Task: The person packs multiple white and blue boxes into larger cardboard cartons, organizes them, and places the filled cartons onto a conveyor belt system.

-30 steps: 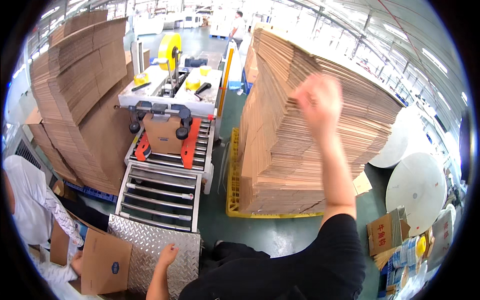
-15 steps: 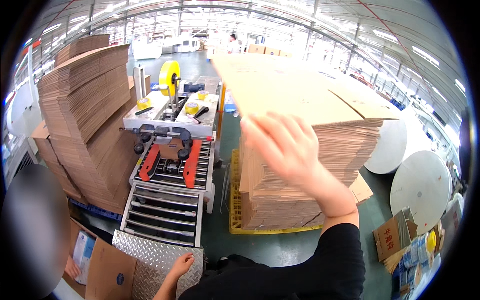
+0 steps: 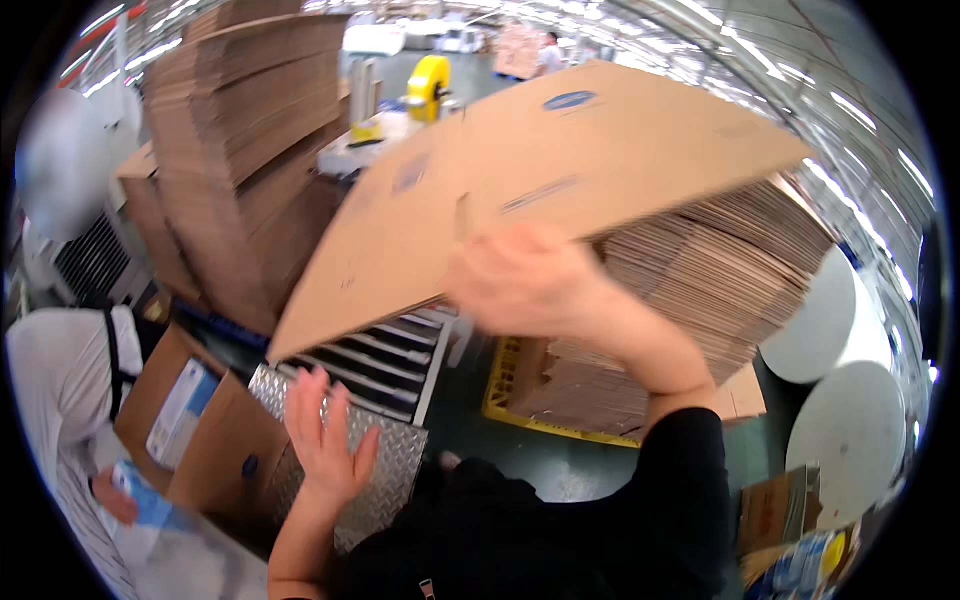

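A: Where's the flat brown cardboard box blank?
B: Lifted off the tall stack of flattened cartons, right hand clamped on its edge, not yet unfolded.
A: Left hand?
B: Fingers spread, empty, above the silver checker-plate table.
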`<control>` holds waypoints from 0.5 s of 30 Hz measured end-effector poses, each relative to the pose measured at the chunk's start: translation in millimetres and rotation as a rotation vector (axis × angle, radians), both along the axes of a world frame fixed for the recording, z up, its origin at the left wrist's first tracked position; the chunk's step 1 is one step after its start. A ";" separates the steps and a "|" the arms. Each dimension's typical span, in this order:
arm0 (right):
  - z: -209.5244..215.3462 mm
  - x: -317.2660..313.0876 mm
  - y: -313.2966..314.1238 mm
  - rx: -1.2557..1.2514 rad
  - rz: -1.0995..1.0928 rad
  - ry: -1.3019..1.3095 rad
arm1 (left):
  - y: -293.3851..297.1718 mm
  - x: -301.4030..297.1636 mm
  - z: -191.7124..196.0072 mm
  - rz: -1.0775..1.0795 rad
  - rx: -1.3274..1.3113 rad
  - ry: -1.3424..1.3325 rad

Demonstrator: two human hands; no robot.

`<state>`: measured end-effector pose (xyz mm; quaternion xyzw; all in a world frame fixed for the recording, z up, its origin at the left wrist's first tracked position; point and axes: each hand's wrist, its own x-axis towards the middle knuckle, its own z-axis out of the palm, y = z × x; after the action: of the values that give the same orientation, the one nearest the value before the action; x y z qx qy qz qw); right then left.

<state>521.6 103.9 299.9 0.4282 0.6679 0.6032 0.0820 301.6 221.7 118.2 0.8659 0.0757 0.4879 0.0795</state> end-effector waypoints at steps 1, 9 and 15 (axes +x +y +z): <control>-34.5 -2.5 32.6 -0.127 0.076 0.113 | 0.4 5.6 19.2 0.136 -0.035 -0.087; -192.6 -67.5 189.8 -0.776 0.567 0.833 | 19.4 -108.9 -18.9 0.757 -0.486 0.719; -233.8 12.2 154.0 -0.747 0.682 0.831 | 30.7 -134.5 -16.4 0.637 -0.952 0.774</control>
<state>533.7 257.9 66.1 0.3325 0.9070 0.1068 -0.2355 167.2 252.4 101.8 0.7841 0.5554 0.0572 0.2709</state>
